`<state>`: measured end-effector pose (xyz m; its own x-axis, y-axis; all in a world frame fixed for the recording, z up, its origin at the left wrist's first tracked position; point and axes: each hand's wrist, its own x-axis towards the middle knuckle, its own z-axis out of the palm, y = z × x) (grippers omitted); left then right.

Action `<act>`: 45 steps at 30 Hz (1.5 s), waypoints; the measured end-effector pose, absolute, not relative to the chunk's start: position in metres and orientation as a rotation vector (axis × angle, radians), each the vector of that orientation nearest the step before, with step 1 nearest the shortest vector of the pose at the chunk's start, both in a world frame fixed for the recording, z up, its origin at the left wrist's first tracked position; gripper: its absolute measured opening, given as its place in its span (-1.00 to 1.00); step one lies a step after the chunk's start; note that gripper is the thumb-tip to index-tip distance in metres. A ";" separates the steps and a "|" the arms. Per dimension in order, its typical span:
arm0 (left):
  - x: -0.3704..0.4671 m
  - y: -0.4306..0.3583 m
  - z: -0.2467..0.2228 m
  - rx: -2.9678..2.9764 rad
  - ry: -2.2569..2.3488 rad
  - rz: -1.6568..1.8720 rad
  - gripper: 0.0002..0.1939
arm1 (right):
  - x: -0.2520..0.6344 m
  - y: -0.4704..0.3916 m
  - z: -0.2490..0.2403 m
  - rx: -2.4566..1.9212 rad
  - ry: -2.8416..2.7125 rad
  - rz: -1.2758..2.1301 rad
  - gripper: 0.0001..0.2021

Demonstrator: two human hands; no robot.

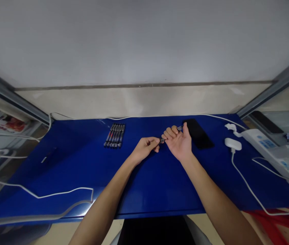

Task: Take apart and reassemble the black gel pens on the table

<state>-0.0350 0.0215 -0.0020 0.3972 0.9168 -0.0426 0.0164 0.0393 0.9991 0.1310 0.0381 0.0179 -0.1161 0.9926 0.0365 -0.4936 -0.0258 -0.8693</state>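
Over the middle of the blue table, a dark pen (179, 128) is held between both hands. My left hand (146, 147) pinches its lower left end between thumb and fingers. The fingers of my right hand (178, 143) curl around its other part, palm turned up, with the thumb near the upper tip. Much of the pen is hidden by the fingers. Several similar pens (114, 135) lie side by side in a row to the left of my hands. A black phone (198, 133) rests just right of my right hand.
White cables run along the back edge and across the left side of the blue table (83, 170). At the right are a white earphone case (233, 144) with a cable and a white box (264, 143). A small dark item (48, 155) lies at the left.
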 end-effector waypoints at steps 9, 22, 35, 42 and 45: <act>-0.033 0.022 -0.005 1.332 0.906 0.852 -0.50 | 0.129 0.036 0.017 -0.763 -0.870 1.534 -0.46; -0.035 0.025 -0.009 1.130 0.823 0.875 -0.17 | 0.132 0.039 0.013 -0.723 -0.836 1.506 -0.54; -0.037 0.028 -0.008 1.062 0.777 0.832 -0.13 | 0.133 0.039 0.012 -0.654 -0.665 1.593 -0.59; -0.037 0.028 -0.009 1.045 0.765 0.833 -0.13 | 0.133 0.038 0.014 -0.385 -0.435 1.756 -0.65; -0.037 0.028 -0.009 1.041 0.761 0.831 -0.13 | 0.133 0.038 0.015 -0.344 -0.403 1.785 -0.67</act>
